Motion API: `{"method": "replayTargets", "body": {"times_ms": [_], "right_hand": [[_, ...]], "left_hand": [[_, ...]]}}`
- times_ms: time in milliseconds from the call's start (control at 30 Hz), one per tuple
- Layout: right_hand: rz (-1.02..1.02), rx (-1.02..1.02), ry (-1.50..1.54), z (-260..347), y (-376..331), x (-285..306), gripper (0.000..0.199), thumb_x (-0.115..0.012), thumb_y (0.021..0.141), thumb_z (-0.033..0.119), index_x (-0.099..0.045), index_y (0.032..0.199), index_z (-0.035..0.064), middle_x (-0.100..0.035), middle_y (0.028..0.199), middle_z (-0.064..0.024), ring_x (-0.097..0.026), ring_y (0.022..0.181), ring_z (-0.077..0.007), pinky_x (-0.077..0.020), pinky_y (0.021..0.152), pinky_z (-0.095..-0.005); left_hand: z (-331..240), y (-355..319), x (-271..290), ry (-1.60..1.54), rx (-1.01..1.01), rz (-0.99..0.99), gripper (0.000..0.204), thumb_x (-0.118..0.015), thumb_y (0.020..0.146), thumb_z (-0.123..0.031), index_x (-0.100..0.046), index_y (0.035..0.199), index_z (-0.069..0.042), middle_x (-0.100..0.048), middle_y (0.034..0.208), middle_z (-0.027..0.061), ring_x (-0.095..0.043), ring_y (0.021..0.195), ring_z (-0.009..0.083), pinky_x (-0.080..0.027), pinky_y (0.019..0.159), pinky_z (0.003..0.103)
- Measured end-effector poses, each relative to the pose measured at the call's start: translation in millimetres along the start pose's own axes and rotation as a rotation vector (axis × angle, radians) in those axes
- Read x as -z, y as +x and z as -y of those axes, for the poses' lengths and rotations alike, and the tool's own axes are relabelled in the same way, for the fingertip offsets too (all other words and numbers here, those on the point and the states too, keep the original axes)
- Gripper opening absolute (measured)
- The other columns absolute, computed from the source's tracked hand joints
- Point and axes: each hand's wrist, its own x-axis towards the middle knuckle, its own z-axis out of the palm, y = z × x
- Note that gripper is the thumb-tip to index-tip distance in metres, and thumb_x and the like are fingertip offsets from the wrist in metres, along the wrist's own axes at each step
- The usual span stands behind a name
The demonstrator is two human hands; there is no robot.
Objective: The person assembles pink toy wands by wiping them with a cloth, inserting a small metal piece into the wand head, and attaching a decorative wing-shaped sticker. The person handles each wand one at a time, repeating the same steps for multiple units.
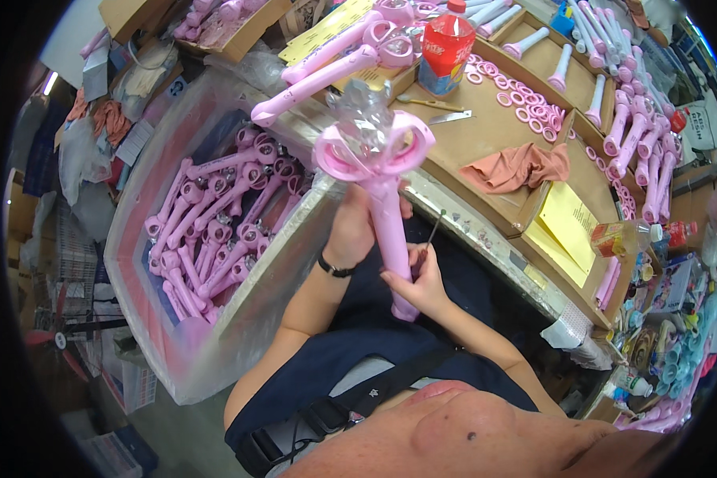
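a wand (382, 199) is gripped by the left hand (350, 231) above the bin (135, 239) while a thin tool (432, 231), pinched in the right hand (418, 283), is likely worked into its handle next.

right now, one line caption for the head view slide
Both hands grip a pink toy wand upright beside a clear bin of finished wands.

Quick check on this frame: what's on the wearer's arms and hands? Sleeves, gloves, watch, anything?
Both forearms are bare, with no sleeves showing in the head view. No gloves on either hand. The left hand has a thin black band round the wrist, like a bracelet or a slim watch strap; no dial is visible. The right hand and its wrist carry nothing that I can see. No rings can be made out.
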Motion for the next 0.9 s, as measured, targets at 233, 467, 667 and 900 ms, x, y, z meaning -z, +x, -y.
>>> {"method": "replayTargets", "body": {"times_ms": [233,467,667,900], "right_hand": [[-0.009,0.072,0.067,-16,-18,6,0.045,-0.075,0.076,0.004,-0.032,0.087,0.0075,-0.053,0.11,-0.0166,-0.053,0.087,-0.0115,-0.0459,0.077,-0.0264],[-0.038,0.134,0.026,-19,-16,7,0.045,-0.076,0.076,0.006,-0.032,0.085,0.0077,-0.055,0.109,-0.0178,-0.054,0.088,-0.0118,-0.0461,0.075,-0.0257],[-0.011,0.114,0.044,-22,-19,6,0.044,-0.076,0.077,0.007,-0.033,0.084,0.0076,-0.055,0.11,-0.0191,-0.054,0.088,-0.0128,-0.046,0.075,-0.026],[0.11,0.169,-0.368,9,-14,22,0.021,-0.05,0.093,0.018,-0.047,0.091,-0.0017,-0.061,0.077,-0.0136,-0.061,0.067,-0.0195,-0.0479,0.063,-0.0295]], "left_hand": [[1,21,-8,-0.157,-0.13,-0.03,0.082,-0.055,0.08,-0.063,-0.04,0.131,0.0,-0.055,0.122,0.0172,-0.061,0.1,0.0243,-0.053,0.084,0.038],[19,-5,-14,-0.009,0.097,-0.057,0.038,-0.061,0.081,-0.019,-0.052,0.107,0.007,-0.061,0.093,0.0138,-0.059,0.064,0.0152,-0.052,0.057,0.029],[19,-6,-9,0.017,0.074,0.036,0.044,-0.058,0.085,-0.03,-0.05,0.11,0.006,-0.061,0.096,0.0148,-0.06,0.066,0.0168,-0.052,0.06,0.029],[-8,13,-2,-0.126,-0.125,-0.197,0.101,-0.037,0.071,-0.083,-0.04,0.133,-0.004,-0.059,0.116,0.0164,-0.056,0.07,0.0157,-0.046,0.06,0.026]]}}
